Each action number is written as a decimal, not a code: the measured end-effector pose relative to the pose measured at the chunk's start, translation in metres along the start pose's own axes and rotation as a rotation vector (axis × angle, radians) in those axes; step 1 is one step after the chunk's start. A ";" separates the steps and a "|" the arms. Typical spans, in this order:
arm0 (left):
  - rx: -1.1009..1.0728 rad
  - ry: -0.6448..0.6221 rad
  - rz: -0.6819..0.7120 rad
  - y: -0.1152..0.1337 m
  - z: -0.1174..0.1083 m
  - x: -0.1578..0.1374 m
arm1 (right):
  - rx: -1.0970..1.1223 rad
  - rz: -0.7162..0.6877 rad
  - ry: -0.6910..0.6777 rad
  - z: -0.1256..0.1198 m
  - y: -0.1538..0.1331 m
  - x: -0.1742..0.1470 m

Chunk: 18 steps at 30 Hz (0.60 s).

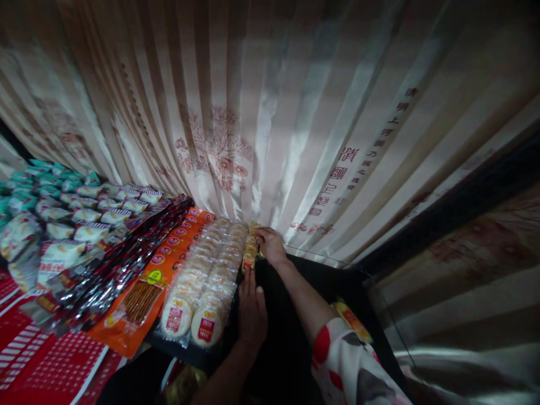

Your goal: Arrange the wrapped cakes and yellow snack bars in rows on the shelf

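A short row of small yellow snack packets [249, 254] stands on the black surface, beside two rows of round, white, clear-wrapped cakes [206, 306]. My left hand [252, 309] is low at the near end of that row, fingers stretched forward, fingertips against the nearest packet. At the far end, my right hand [272, 246] has its fingers bent onto the yellow packets; its fingertips are partly hard to make out in the dim light.
Orange bags of brown sticks [141, 301] overlap in a line left of the cakes. Dark shiny packs [120, 267], white snack bags [61, 259] and green packets [50, 174] lie farther left. A red basket [54, 360] is below. Another yellow packet [352, 319] lies right; a pleated curtain [287, 124] hangs behind.
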State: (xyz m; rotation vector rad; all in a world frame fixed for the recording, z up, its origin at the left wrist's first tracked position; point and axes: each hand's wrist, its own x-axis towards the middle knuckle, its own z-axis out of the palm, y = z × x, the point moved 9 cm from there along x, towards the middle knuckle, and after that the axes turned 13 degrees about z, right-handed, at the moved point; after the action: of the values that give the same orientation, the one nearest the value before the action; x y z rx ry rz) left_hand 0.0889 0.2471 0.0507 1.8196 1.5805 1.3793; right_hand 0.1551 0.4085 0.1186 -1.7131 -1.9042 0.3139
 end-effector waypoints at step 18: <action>0.002 0.006 -0.031 -0.001 0.001 -0.002 | -0.066 -0.097 -0.030 0.009 -0.014 0.008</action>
State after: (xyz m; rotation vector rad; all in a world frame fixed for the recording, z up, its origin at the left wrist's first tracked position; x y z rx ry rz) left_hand 0.0892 0.2458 0.0485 1.7863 1.6070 1.3705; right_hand 0.1379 0.4156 0.1200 -1.6597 -2.0334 0.2433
